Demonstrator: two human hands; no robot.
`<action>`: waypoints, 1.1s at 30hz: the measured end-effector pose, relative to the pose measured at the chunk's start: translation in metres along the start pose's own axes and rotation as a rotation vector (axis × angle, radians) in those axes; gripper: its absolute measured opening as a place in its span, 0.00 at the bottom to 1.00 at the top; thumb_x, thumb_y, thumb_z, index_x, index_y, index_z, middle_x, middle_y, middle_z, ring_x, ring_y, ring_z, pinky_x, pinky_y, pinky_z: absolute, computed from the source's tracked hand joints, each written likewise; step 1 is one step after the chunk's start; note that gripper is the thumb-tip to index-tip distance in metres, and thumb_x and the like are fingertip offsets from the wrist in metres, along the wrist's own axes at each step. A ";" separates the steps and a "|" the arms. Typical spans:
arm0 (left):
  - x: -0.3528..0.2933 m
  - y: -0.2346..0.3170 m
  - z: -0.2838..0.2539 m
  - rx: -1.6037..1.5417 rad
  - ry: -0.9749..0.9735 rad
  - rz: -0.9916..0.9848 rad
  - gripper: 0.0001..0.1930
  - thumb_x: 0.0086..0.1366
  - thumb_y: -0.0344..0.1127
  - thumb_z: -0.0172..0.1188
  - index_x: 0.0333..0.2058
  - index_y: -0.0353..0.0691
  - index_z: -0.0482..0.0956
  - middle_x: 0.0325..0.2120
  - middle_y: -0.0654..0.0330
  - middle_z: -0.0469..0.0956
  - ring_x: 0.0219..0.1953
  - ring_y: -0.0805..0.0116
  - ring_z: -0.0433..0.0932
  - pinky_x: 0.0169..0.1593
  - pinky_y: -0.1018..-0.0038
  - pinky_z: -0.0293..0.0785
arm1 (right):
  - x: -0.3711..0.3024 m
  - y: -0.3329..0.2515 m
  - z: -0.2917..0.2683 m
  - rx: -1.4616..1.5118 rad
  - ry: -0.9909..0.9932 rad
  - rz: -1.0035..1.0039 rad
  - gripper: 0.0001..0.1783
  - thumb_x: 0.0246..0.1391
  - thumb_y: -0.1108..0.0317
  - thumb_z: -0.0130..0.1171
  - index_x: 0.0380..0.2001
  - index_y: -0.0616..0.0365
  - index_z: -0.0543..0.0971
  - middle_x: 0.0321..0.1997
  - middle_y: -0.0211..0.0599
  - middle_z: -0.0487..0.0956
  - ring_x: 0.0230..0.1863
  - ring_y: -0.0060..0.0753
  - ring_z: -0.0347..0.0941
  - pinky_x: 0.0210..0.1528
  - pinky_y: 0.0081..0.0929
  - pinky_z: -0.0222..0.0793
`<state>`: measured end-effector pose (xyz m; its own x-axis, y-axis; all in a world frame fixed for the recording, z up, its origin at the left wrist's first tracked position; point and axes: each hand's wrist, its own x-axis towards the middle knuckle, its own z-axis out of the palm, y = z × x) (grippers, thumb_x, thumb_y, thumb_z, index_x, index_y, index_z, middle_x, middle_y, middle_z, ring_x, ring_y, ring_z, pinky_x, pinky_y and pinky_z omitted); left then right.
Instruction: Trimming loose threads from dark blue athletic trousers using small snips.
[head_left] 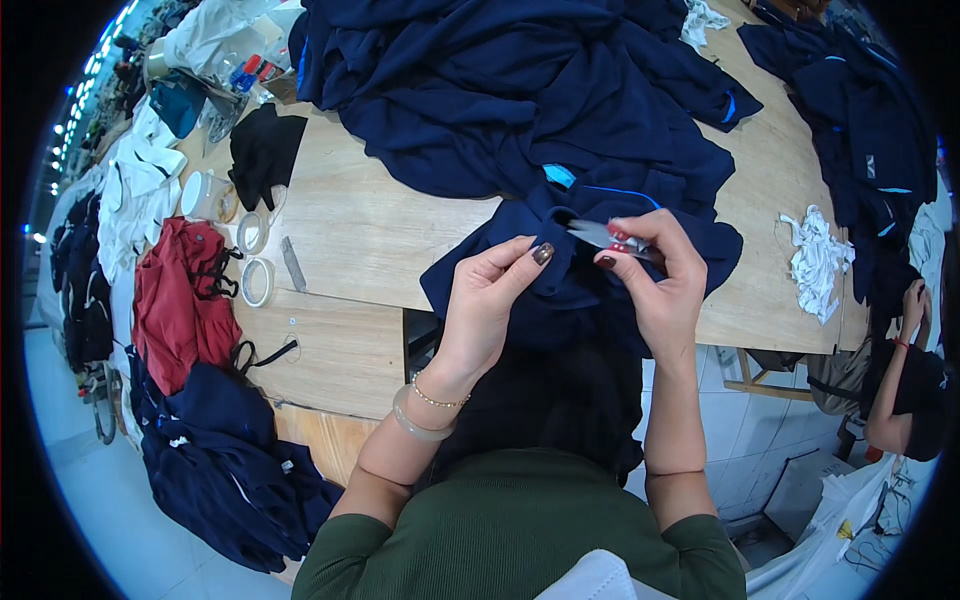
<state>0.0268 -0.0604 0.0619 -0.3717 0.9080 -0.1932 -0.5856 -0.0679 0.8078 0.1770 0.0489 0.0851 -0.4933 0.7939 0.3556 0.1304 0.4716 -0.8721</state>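
Note:
My left hand (485, 298) pinches the edge of a navy garment (590, 308) between thumb and fingers, at the front of the table. In my right hand (668, 285) is a pair of thread snips (594, 235), with silver blades and red on the grip. The blades point left, toward the cloth that my left hand holds up. Part of the grip is hidden behind my right fingers. The garment hangs over the table edge toward my lap, and a light blue patch (559, 176) shows on it just beyond the snips.
A large navy garment pile (520, 90) covers the table's far middle. To the left lie rolls of tape (257, 282), a red garment (185, 300) and black cloth (266, 155). White scraps (820, 262) lie on the right, near another person's hand (914, 305).

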 end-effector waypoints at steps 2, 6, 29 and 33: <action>0.000 -0.001 -0.002 -0.019 0.032 -0.057 0.10 0.65 0.29 0.59 0.43 0.32 0.81 0.36 0.65 0.80 0.38 0.85 0.74 0.43 0.88 0.68 | 0.002 0.002 0.002 0.145 0.037 0.046 0.18 0.41 0.72 0.71 0.37 0.62 0.78 0.33 0.34 0.77 0.33 0.27 0.71 0.36 0.19 0.66; 0.003 -0.005 -0.009 -0.094 0.046 -0.128 0.11 0.66 0.31 0.58 0.44 0.32 0.81 0.38 0.64 0.81 0.38 0.85 0.74 0.43 0.88 0.68 | 0.010 -0.017 0.011 0.123 -0.115 0.048 0.27 0.41 0.72 0.70 0.48 0.59 0.76 0.37 0.35 0.75 0.34 0.27 0.72 0.40 0.21 0.68; 0.003 -0.007 -0.003 -0.037 -0.020 0.036 0.10 0.67 0.29 0.55 0.43 0.32 0.80 0.37 0.63 0.81 0.39 0.81 0.77 0.46 0.85 0.71 | 0.011 0.001 -0.003 -0.094 -0.090 -0.042 0.12 0.42 0.67 0.70 0.30 0.60 0.80 0.26 0.31 0.74 0.30 0.28 0.64 0.33 0.23 0.59; 0.002 -0.004 -0.002 -0.016 -0.027 0.043 0.10 0.68 0.30 0.55 0.43 0.31 0.80 0.36 0.62 0.81 0.39 0.80 0.77 0.45 0.85 0.71 | 0.013 0.005 -0.003 -0.115 -0.080 -0.095 0.12 0.41 0.66 0.70 0.30 0.60 0.80 0.25 0.30 0.74 0.30 0.28 0.63 0.32 0.23 0.58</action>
<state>0.0270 -0.0590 0.0569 -0.3770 0.9151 -0.1431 -0.5812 -0.1134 0.8058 0.1739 0.0626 0.0867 -0.5748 0.7122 0.4029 0.1749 0.5879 -0.7898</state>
